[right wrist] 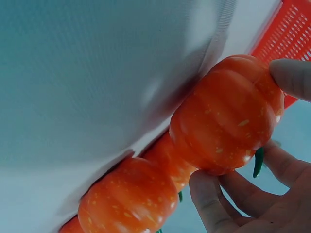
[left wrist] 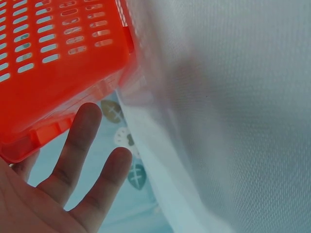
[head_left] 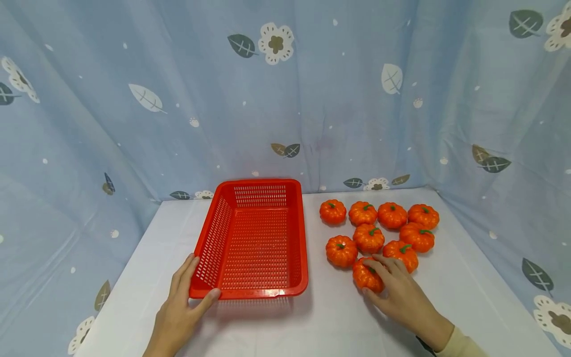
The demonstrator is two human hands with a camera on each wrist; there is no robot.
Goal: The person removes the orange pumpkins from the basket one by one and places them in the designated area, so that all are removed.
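Observation:
In the head view my right hand [head_left: 401, 295] holds a small orange pumpkin [head_left: 363, 276], the nearest of a group of several. The right wrist view shows this pumpkin [right wrist: 223, 114] between thumb and fingers, its green stem [right wrist: 258, 161] toward the palm. My left hand [head_left: 180, 307] is at the near left corner of a red plastic basket [head_left: 307, 267], thumb at the front rim and fingers along the left side. Two of its fingers [left wrist: 77, 150] look straight and spread beside the basket [left wrist: 63, 82] in the left wrist view. Nothing lies inside the basket.
Other pumpkins [head_left: 368, 239] with green stems stand close together on the white tablecloth [head_left: 321, 322], right of the basket. A blue curtain [head_left: 214, 99] with leaves and flowers hangs behind the table and along both sides.

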